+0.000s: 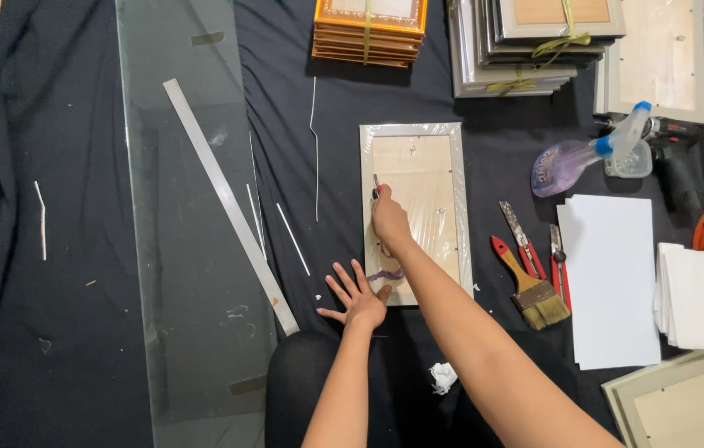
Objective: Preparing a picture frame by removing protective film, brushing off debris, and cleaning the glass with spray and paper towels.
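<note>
Right hand [388, 219] gripping small tool [376, 186] on picture frame [415, 211], left hand [358, 299] flat, fingers spread

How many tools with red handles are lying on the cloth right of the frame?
3: a knife, a brush and pliers, side by side between the frame and the white sheets. None seems hidden.

I am seeing a long glass sheet [194, 249] with a metal ruler [228, 203] lying at left, a paintbrush [530, 286], spray bottle [584, 153] and white sheets [613, 282] sitting at right, stacked frames [368, 29] resting along the top.
</note>
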